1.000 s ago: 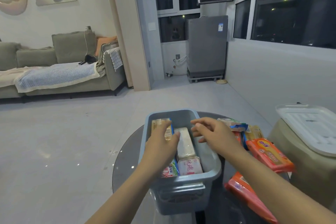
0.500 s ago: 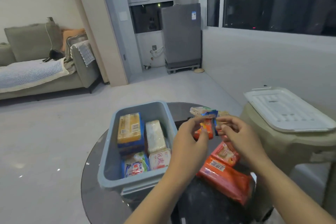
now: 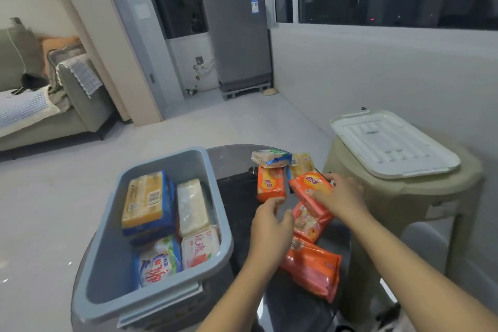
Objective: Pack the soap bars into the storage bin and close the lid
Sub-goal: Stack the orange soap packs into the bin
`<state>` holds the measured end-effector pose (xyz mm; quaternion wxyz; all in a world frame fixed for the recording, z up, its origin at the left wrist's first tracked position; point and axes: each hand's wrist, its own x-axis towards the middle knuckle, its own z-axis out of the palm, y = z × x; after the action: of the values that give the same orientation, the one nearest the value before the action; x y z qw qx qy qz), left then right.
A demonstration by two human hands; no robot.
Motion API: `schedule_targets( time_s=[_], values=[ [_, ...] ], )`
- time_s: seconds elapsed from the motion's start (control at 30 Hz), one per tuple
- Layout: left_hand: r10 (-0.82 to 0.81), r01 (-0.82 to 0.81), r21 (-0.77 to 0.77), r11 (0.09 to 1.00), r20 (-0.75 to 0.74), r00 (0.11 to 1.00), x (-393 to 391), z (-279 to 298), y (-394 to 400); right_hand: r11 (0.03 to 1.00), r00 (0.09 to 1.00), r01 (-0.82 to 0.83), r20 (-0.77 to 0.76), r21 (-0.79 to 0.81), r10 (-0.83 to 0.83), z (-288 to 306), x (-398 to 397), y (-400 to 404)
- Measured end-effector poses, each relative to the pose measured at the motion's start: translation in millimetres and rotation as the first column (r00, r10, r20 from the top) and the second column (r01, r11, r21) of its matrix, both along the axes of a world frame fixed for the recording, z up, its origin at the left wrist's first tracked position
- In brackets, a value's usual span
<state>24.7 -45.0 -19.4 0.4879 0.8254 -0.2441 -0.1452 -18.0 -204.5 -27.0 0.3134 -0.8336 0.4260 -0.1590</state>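
Here the grey-blue plastic storage bin (image 3: 151,226) stands open on the left part of the round dark glass table (image 3: 237,164), so its mouth is free for packing. Four wrapped soap bars already lie flat inside, pushed to the right wall, I think to leave room on the left: a yellow bar in blue wrapper (image 3: 147,202), a pale white bar (image 3: 192,206), a white bar with pink print (image 3: 199,249) and a blue-white packet (image 3: 156,268).

The orange-wrapped soap packs (image 3: 310,269) wait in a loose heap right of the bin, close enough for both hands. The right hand (image 3: 341,195) lies over the upper orange pack (image 3: 310,186), fingers bent around its edge; it seems to take hold. The left hand (image 3: 272,219) reaches beside it, fingers half curled and gripping nothing.

The flat white ribbed lid (image 3: 392,145) rests apart on a beige plastic stool (image 3: 415,197) at the right, probably kept aside until packing ends.
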Motion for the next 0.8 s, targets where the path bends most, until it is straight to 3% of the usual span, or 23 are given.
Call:
schedule_targets(
  time_s=[0.1,0.5,0.8],
  values=[
    [0.014,-0.014,0.037,0.999,-0.016,1.000,4,-11,-5,0.980,0.998,-0.054,-0.009,0.192,0.057,4,-2,-3],
    [-0.024,0.027,0.026,0.999,-0.085,0.996,14,-23,-23,0.994,0.984,-0.094,-0.149,0.055,0.101,7,-20,7],
    [-0.081,0.085,0.027,0.996,-0.123,0.989,13,-22,-30,0.963,0.984,-0.121,-0.102,0.241,0.149,2,-28,15]
  ],
)
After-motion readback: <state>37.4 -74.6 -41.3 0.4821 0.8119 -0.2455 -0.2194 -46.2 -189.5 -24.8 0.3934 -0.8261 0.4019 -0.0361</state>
